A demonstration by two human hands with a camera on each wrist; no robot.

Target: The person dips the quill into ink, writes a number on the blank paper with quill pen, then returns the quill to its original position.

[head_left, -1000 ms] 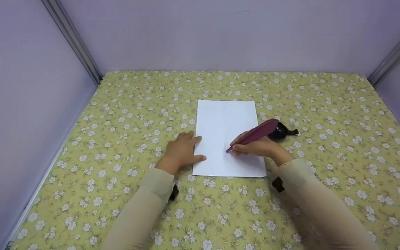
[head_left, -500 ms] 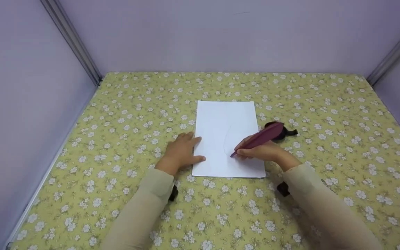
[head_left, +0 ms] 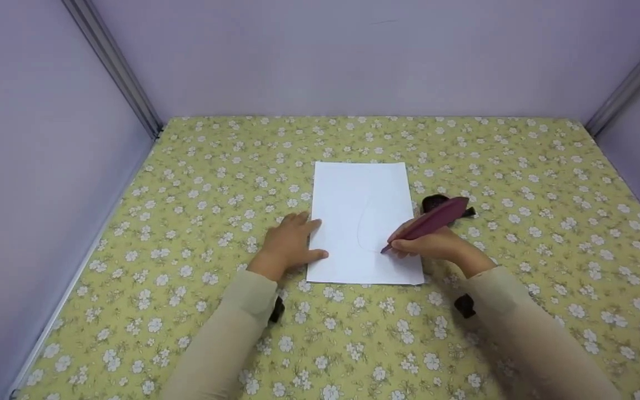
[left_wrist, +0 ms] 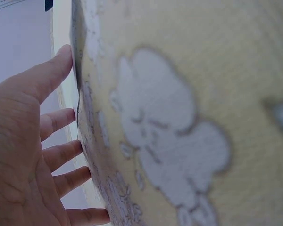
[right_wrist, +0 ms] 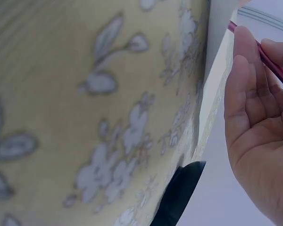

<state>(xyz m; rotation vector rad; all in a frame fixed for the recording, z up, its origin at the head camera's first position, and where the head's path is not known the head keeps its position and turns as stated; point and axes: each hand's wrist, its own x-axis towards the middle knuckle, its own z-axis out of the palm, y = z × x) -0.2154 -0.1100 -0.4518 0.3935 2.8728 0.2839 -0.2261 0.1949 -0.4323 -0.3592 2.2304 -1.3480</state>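
Observation:
A sheet of white paper (head_left: 339,200) lies on the flowered cloth, with a thin curved line drawn on it. My right hand (head_left: 431,243) pinches a maroon feather-shaped pen (head_left: 436,218), its tip at the paper right of centre and its plume slanting up to the right. In the right wrist view, thumb and fingers close round the slim pen shaft (right_wrist: 273,67). My left hand (head_left: 286,245) rests along the sheet's left edge, fingers spread and thumb on the paper. The left wrist view shows the straight fingers (left_wrist: 61,157) at that edge.
Behind the pen's plume, right of the paper, lies a shiny black rounded object (head_left: 433,202) with a short neck, partly hidden. Yellow flowered cloth (head_left: 214,166) covers the table. Pale walls (head_left: 353,66) stand at the back and both sides.
My right hand has moved right and slightly down the paper with the feather pen, and a thin curved line now shows to its left. The left hand has stayed in place.

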